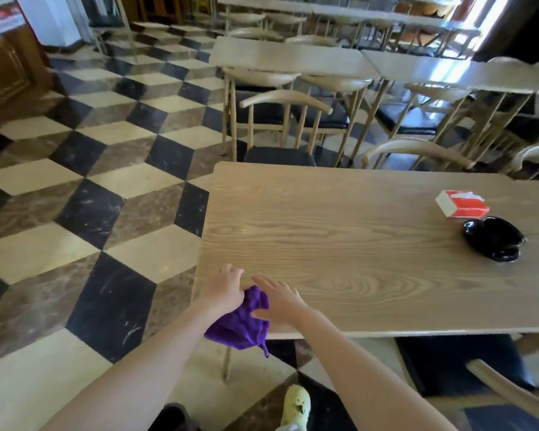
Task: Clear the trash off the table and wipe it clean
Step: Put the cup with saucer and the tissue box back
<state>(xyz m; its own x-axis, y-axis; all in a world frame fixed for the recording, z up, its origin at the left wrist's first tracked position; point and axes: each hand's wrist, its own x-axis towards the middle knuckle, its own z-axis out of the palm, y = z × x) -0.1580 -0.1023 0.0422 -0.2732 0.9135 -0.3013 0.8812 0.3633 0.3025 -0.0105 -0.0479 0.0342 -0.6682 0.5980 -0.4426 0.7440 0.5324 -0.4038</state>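
A purple cloth lies bunched at the near left corner of the light wooden table, partly hanging over the front edge. My left hand rests on the cloth's left part, fingers spread toward the table corner. My right hand lies flat on the cloth's right part, fingers apart and pointing left. A red and white tissue box sits at the far right of the table. Just in front of it stands a black glossy ashtray.
Wooden chairs with dark seats stand behind the table, and more tables fill the room beyond. Another dark chair seat is tucked under the near right edge. A checkered tile floor spreads to the left.
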